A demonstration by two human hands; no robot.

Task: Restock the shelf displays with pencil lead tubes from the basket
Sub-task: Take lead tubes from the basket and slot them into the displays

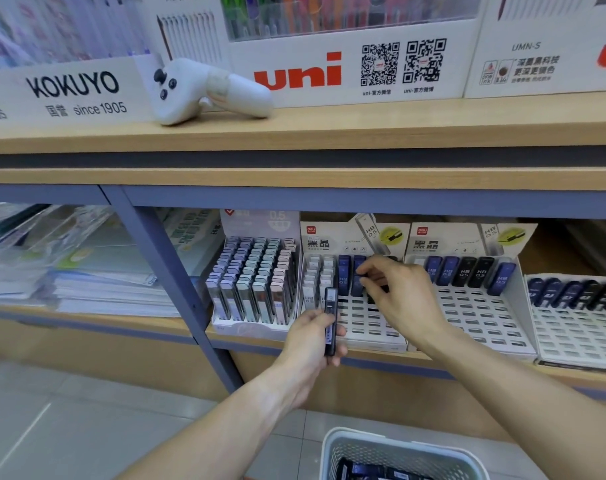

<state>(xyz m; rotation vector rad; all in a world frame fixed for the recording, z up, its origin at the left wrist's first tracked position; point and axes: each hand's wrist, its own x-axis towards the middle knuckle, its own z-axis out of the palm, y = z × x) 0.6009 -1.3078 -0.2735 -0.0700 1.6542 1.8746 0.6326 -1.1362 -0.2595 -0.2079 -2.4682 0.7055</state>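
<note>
Nearest the camera, a white basket [332, 452] is sitting on the floor below the shelf [329, 351], dark tubes showing inside it, likely parked there so both hands can reach down for refills. Left hand [312, 337] is clamping a dark tube [330, 320] upright near the shelf's front edge, seemingly holding it ready as the next piece to go in. Right hand [398, 292] is reaching into the middle display [363, 327], fingers pinched together around a tube I cannot make out clearly, apparently seating it in the back row beside two blue tubes [350, 275] marked "HB 0.5". Most of that display's front slots are lying open, so much of the restocking looks undone.

Its header card is reading "deli" and "黑晶", with "HB 0.5" on the pictured tube; the display [467, 299] to the right is carrying the same card. Up on the top ledge, signs are reading "KOKUYO 国誉 since 1905" and "uni", with "UMN-S" further right.
</note>
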